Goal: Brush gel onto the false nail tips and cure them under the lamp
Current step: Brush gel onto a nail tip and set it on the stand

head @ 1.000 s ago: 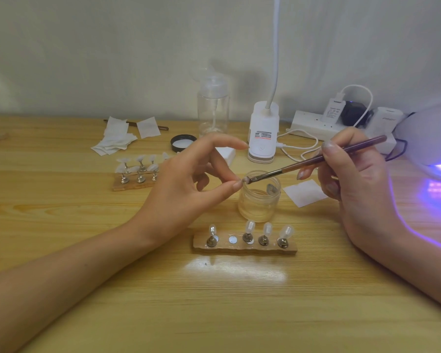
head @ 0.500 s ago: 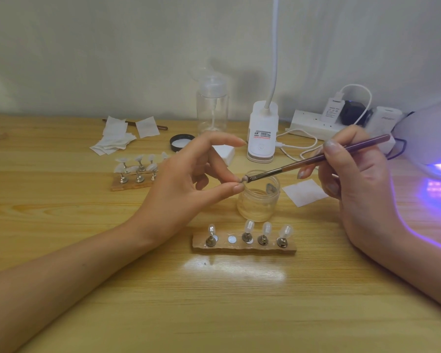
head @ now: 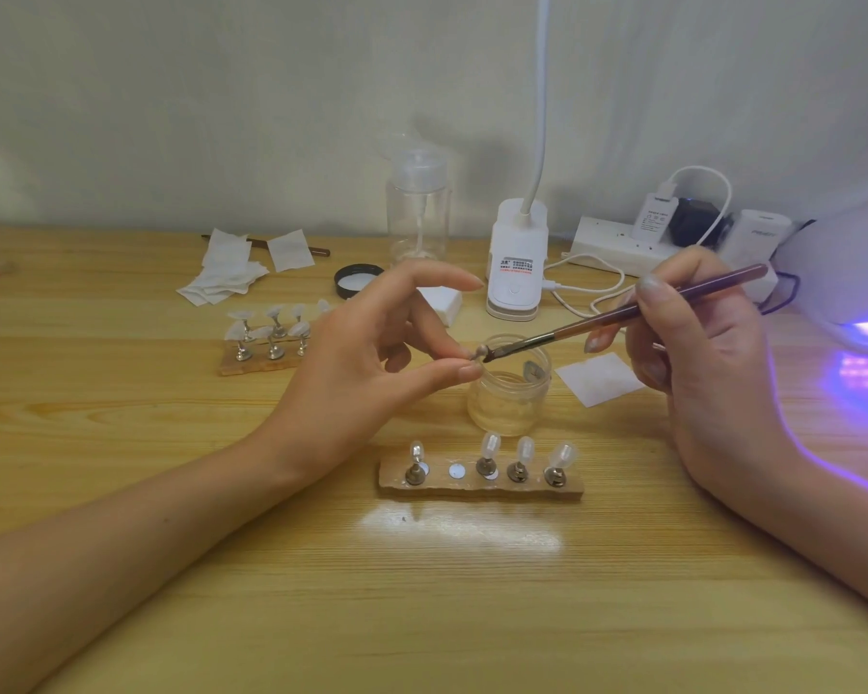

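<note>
**Brush meets pinched nail tip**

The left hand [head: 352, 363] pinches a nail tip [head: 479, 352] over the jar [head: 512, 398]. The right hand [head: 697, 343] grips the brush [head: 622, 318], its bristles touching that tip. Print on the desk lamp base [head: 516, 267] is too blurred to read.

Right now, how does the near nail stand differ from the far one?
The near stand carries four tips in one row, with one bare spot; the far stand crowds its tips close together. The near stand shows whole; the left hand hides the far stand's right end. Both are wooden strips with metal holders.
</note>
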Motion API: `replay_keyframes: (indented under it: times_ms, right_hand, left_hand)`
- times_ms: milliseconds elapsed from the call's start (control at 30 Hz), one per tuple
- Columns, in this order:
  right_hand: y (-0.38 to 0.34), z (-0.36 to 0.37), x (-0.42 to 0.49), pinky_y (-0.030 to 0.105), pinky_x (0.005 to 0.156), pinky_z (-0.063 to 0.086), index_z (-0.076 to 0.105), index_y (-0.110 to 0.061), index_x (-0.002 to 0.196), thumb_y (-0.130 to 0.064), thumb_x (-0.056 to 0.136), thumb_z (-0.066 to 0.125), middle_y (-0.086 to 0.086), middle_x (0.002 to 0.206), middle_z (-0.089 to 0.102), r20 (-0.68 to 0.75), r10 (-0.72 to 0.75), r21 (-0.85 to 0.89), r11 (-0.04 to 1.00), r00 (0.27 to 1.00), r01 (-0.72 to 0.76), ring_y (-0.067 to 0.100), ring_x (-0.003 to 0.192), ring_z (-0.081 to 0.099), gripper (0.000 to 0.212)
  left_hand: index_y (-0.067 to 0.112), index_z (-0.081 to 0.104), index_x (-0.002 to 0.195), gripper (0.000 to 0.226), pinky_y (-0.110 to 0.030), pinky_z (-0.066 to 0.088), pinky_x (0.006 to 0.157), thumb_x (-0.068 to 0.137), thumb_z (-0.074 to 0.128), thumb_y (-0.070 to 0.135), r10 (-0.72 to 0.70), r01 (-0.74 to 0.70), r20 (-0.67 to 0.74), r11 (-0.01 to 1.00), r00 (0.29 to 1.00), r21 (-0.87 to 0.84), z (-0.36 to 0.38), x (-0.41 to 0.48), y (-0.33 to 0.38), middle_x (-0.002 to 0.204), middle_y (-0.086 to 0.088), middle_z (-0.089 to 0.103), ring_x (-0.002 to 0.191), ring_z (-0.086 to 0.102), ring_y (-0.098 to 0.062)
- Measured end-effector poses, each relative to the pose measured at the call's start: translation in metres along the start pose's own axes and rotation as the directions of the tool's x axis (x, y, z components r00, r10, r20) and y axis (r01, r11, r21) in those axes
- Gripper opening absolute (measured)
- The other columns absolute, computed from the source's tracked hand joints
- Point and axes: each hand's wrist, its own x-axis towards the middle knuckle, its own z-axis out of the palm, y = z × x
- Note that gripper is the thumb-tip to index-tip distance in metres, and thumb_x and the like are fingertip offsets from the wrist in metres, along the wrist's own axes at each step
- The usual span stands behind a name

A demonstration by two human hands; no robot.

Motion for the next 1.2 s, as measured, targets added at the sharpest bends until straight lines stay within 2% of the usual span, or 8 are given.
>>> replay_keyframes:
  times_ms: [133, 333, 433, 667, 833, 933, 1067, 1200]
  right_hand:
    - [0.0012, -0.0005, 0.0, 0.017, 0.045, 0.028, 0.05, -0.031, 0.077, -0.021, 0.1, 0.049, 0.008, 0.067, 0.069, -0.018, 0.021, -0.021, 1.0, 1.0, -0.022, 0.015, 0.047, 0.029, 0.024]
    - [-0.0006, -0.001, 0.0017, 0.018, 0.045, 0.028, 0.053, -0.034, 0.075, -0.03, 0.095, 0.052, 0.007, 0.067, 0.069, -0.032, -0.007, 0.054, 0.999, 0.999, 0.008, 0.01, 0.046, 0.035, 0.02]
    - [0.0, 0.0002, 0.0013, 0.018, 0.045, 0.028, 0.053, -0.034, 0.076, -0.031, 0.096, 0.053, 0.008, 0.069, 0.07, -0.005, 0.004, 0.031, 1.0, 1.0, -0.004, 0.011, 0.046, 0.033, 0.02]
    - [0.002, -0.001, 0.0012, 0.018, 0.045, 0.027, 0.048, -0.026, 0.079, -0.022, 0.099, 0.05, 0.008, 0.068, 0.071, -0.022, 0.045, -0.019, 0.999, 0.999, -0.045, 0.018, 0.046, 0.026, 0.021]
    - [0.0006, -0.0021, 0.001, 0.018, 0.044, 0.026, 0.048, -0.03, 0.076, -0.023, 0.099, 0.05, 0.006, 0.065, 0.069, -0.072, 0.017, 0.032, 0.999, 0.997, -0.015, 0.01, 0.045, 0.033, 0.023]
    - [-0.0004, -0.0009, 0.0015, 0.019, 0.044, 0.026, 0.052, -0.033, 0.076, -0.029, 0.096, 0.052, 0.006, 0.066, 0.069, -0.037, -0.001, 0.06, 0.998, 0.999, 0.003, 0.009, 0.044, 0.033, 0.021]
    - [-0.0007, -0.0003, 0.0006, 0.015, 0.045, 0.028, 0.053, -0.033, 0.075, -0.03, 0.096, 0.054, 0.009, 0.068, 0.07, -0.002, 0.016, 0.038, 0.999, 1.0, -0.016, 0.009, 0.044, 0.031, 0.021]
    - [0.0007, -0.0012, 0.0004, 0.014, 0.046, 0.029, 0.05, -0.03, 0.076, -0.022, 0.098, 0.051, 0.008, 0.066, 0.069, -0.038, 0.039, 0.001, 0.999, 0.999, -0.039, 0.011, 0.044, 0.03, 0.024]
  left_hand:
    - [0.027, 0.061, 0.123, 0.047, -0.036, 0.042, 0.057, 0.082, 0.08, 0.017, 0.002, -0.002, -0.002, 1.0, 1.0, -0.003, 0.0005, 0.0002, 0.0006, 0.078, 0.006, 0.069, 0.079, 0.07, -0.01]
    - [0.025, 0.061, 0.124, 0.047, -0.036, 0.042, 0.056, 0.082, 0.08, 0.015, 0.003, -0.003, 0.001, 1.0, 1.0, -0.001, -0.0002, -0.0006, 0.0003, 0.078, 0.007, 0.069, 0.08, 0.07, -0.009]
    - [0.024, 0.062, 0.124, 0.047, -0.033, 0.041, 0.057, 0.082, 0.081, 0.013, -0.004, 0.004, 0.002, 1.0, 1.0, -0.009, -0.0001, 0.0, 0.0003, 0.078, 0.007, 0.069, 0.078, 0.068, -0.007]
    - [0.023, 0.062, 0.124, 0.047, -0.039, 0.042, 0.057, 0.082, 0.08, 0.015, -0.002, 0.002, -0.001, 1.0, 1.0, -0.001, -0.0002, 0.0, 0.0009, 0.078, 0.003, 0.069, 0.078, 0.069, -0.008]
    - [0.022, 0.062, 0.124, 0.046, -0.029, 0.041, 0.055, 0.082, 0.081, 0.015, 0.004, -0.004, -0.002, 1.0, 1.0, 0.014, -0.0006, 0.0, 0.0007, 0.079, 0.005, 0.071, 0.078, 0.068, -0.009]
    - [0.023, 0.063, 0.122, 0.043, -0.021, 0.041, 0.057, 0.083, 0.08, 0.014, 0.013, -0.013, 0.0, 1.0, 1.0, 0.022, -0.0009, 0.0, 0.0002, 0.08, 0.007, 0.071, 0.079, 0.068, -0.01]
    - [0.022, 0.063, 0.122, 0.041, -0.022, 0.041, 0.058, 0.085, 0.079, 0.013, 0.04, -0.04, -0.002, 0.999, 0.999, 0.032, -0.0009, 0.0003, 0.0002, 0.08, 0.007, 0.071, 0.084, 0.07, -0.017]
    - [0.02, 0.063, 0.124, 0.041, -0.025, 0.041, 0.057, 0.087, 0.078, 0.01, 0.049, -0.049, -0.003, 0.998, 0.999, 0.042, -0.0007, 0.0002, 0.0002, 0.082, 0.002, 0.072, 0.085, 0.069, -0.015]
